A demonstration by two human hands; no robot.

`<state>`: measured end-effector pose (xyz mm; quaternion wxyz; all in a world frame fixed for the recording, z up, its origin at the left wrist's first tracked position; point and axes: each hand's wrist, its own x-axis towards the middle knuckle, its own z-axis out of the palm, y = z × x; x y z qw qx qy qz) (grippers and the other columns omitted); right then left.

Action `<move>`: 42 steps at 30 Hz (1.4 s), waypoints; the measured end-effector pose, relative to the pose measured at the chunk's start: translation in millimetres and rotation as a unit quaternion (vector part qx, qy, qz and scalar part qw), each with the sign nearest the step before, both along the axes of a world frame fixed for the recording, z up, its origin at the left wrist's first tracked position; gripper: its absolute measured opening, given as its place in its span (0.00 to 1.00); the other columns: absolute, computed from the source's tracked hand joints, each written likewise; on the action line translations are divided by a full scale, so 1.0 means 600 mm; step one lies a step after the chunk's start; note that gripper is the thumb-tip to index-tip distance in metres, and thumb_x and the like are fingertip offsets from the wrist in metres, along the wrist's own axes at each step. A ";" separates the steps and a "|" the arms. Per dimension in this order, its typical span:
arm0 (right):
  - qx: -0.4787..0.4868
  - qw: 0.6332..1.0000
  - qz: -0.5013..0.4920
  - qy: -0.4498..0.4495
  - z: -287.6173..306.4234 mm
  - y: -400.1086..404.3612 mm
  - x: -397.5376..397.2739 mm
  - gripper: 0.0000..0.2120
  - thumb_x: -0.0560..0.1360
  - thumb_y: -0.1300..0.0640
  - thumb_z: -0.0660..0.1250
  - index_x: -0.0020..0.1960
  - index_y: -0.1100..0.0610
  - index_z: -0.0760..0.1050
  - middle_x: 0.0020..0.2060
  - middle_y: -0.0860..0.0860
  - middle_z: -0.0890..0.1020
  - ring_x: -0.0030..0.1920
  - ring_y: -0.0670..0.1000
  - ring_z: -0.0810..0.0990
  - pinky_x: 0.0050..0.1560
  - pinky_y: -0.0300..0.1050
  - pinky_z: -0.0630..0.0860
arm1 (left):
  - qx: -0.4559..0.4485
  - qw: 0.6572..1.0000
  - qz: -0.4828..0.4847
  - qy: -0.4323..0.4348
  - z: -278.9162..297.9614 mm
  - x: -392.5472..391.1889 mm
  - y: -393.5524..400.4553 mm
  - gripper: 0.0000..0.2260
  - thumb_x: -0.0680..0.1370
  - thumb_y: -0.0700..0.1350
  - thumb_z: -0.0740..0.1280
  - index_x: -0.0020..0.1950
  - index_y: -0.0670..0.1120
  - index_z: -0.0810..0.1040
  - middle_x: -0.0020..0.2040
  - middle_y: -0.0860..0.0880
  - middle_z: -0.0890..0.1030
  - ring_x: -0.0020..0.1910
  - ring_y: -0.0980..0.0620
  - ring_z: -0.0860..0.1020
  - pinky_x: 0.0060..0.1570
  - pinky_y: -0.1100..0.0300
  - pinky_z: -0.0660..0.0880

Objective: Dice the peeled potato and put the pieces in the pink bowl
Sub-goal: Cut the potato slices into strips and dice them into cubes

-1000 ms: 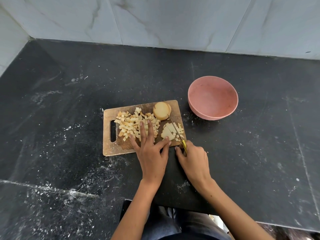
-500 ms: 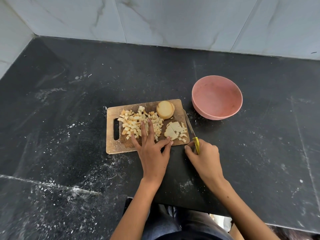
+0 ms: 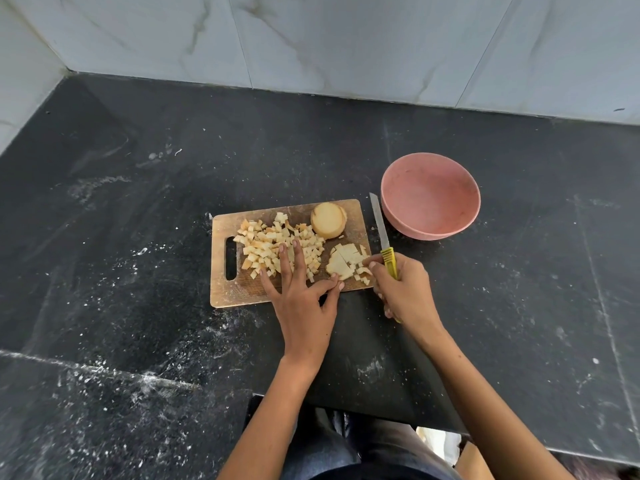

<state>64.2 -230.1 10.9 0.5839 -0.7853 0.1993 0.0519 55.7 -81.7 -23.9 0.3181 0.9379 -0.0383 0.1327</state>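
Observation:
A wooden cutting board (image 3: pixel 221 292) lies on the black counter. On it sit a pile of diced potato (image 3: pixel 266 245), a round uncut potato end (image 3: pixel 328 220) at the far right corner, and a partly cut slice (image 3: pixel 344 262). My left hand (image 3: pixel 301 292) rests flat on the board, fingers straight, touching the dice and the slice. My right hand (image 3: pixel 401 289) grips the yellow handle of a knife (image 3: pixel 380 227), whose blade lies off the board's right edge, pointing away. The pink bowl (image 3: pixel 430 199) stands just right of the blade, with nothing in it.
The black stone counter (image 3: pixel 138 188) is dusted with white specks and meets a marble-tiled wall (image 3: pixel 311 39) behind. A corner wall stands at the far left. My lap shows below the counter's front edge.
My right hand has carried the knife off the cut slice to the right, past the board's edge toward the bowl. My left hand has stayed on the board.

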 end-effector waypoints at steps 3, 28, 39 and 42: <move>-0.024 0.999 0.015 -0.017 0.003 -0.007 0.004 0.06 0.78 0.57 0.64 0.44 0.53 0.77 0.22 0.47 0.74 0.20 0.46 0.69 0.20 0.40 0.68 | 0.003 1.000 0.006 0.010 0.002 0.001 0.000 0.03 0.72 0.47 0.74 0.45 0.54 0.85 0.76 0.44 0.61 0.77 0.43 0.53 0.72 0.38 0.44; -0.347 0.891 0.268 0.119 0.030 0.036 -0.025 0.13 0.83 0.51 0.47 0.57 0.59 0.63 0.46 0.60 0.79 0.47 0.62 0.79 0.45 0.55 0.76 | 0.010 1.000 0.002 0.015 0.016 0.014 -0.005 0.01 0.71 0.48 0.75 0.42 0.53 0.85 0.77 0.43 0.58 0.77 0.42 0.50 0.72 0.39 0.43; -0.375 0.867 0.280 0.174 0.007 0.044 -0.020 0.11 0.83 0.56 0.49 0.64 0.57 0.59 0.52 0.59 0.79 0.51 0.60 0.79 0.41 0.50 0.70 | 0.010 1.000 -0.006 0.027 0.011 0.023 -0.009 0.06 0.71 0.46 0.74 0.35 0.50 0.80 0.78 0.44 0.52 0.78 0.43 0.45 0.71 0.36 0.41; -0.378 0.862 0.281 0.187 0.004 0.045 -0.025 0.13 0.83 0.55 0.49 0.66 0.57 0.58 0.53 0.58 0.79 0.52 0.59 0.79 0.42 0.50 0.69 | 0.017 0.999 -0.011 0.031 0.010 0.025 -0.008 0.06 0.71 0.47 0.74 0.35 0.50 0.79 0.78 0.44 0.52 0.78 0.43 0.44 0.70 0.36 0.41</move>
